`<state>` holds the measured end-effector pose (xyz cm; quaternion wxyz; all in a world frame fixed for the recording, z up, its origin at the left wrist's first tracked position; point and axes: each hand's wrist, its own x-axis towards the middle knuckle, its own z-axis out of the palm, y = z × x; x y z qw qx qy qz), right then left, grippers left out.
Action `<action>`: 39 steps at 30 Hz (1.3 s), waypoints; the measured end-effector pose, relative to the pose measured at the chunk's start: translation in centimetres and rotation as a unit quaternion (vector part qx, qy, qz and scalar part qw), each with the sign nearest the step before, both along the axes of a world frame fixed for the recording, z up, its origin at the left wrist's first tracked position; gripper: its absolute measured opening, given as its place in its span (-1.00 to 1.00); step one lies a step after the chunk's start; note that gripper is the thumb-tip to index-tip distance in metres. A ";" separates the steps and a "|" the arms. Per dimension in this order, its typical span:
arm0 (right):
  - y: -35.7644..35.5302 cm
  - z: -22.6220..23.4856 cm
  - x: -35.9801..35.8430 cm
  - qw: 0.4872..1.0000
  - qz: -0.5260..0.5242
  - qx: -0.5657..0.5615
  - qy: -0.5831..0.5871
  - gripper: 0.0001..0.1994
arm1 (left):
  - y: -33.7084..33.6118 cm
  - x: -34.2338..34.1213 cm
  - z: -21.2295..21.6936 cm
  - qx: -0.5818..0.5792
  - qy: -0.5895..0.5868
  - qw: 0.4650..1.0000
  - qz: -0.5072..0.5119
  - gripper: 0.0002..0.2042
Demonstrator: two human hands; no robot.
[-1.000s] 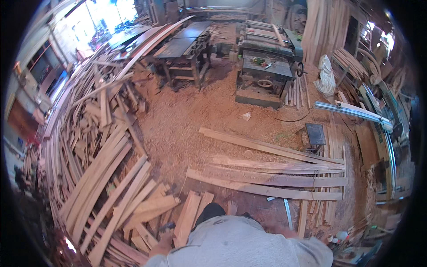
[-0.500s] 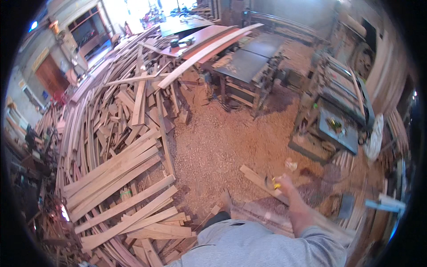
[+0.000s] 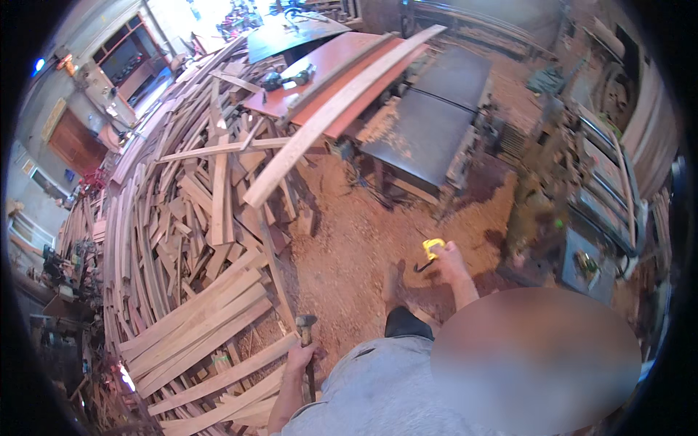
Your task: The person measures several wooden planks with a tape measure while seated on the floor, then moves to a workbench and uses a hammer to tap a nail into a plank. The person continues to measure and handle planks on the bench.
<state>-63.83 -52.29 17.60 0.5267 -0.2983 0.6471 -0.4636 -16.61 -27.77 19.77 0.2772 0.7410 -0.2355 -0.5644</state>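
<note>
My right hand (image 3: 451, 266) is closed around a yellow tape measure (image 3: 434, 248), with a dark strap or clip hanging off its left side. It is held over the shaving-covered floor, short of the dark-topped machine table (image 3: 414, 131). At the lower left, my left hand (image 3: 299, 356) grips a hammer (image 3: 306, 320) near its head. The hammer's head points up and its handle runs down beside my shirt. Close to this hand lie several flat boards (image 3: 203, 330) on the wood pile. A long pale plank (image 3: 342, 112) slants across an orange-red panel (image 3: 338, 62) farther off.
A large heap of offcuts and strips (image 3: 193, 196) fills the left side. On the right stands a machine with rails (image 3: 607, 174) and a small dark table (image 3: 587, 265). My bare foot (image 3: 393, 282) rests on the reddish shavings (image 3: 338, 240). Power tools (image 3: 287, 78) sit on the panel.
My left hand with the hammer has come into view at the lower left. The right hand has moved up and left with the tape measure. The machine tables and panel now appear nearer.
</note>
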 end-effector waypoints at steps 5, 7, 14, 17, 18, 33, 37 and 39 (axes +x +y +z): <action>-20.1 3.0 -1.9 0.962 0.003 -0.089 0.259 -0.68 | -14.6 -1.6 2.8 0.018 -0.117 0.992 -0.048 -0.72; -26.5 2.3 -2.5 0.951 -0.018 -0.092 0.296 -0.65 | -20.3 -2.0 4.8 0.042 -0.105 0.992 -0.060 -0.71; -36.2 3.3 -1.9 0.701 -0.050 -0.165 0.692 -0.64 | -36.3 0.9 12.0 -0.078 -0.121 0.986 -0.083 -0.66; -42.4 7.3 4.0 0.873 -0.041 -0.117 0.472 -0.72 | -43.3 4.1 13.0 -0.114 -0.121 0.984 -0.061 -0.67; -45.2 9.0 6.9 0.886 -0.001 -0.168 0.432 -0.80 | -46.5 5.9 13.2 -0.093 -0.130 0.985 -0.071 -0.68; -98.7 9.7 38.1 0.858 0.115 -0.118 0.487 -0.58 | -68.8 19.1 14.3 0.046 -0.013 0.981 -0.188 -0.72; -101.5 9.6 39.7 0.799 0.126 -0.036 0.587 -0.46 | -69.0 20.4 14.0 0.048 -0.005 0.988 -0.145 -0.74; -102.1 10.3 40.3 0.820 0.171 -0.035 0.545 -0.54 | -69.5 20.7 14.1 0.057 0.016 0.993 -0.100 -0.77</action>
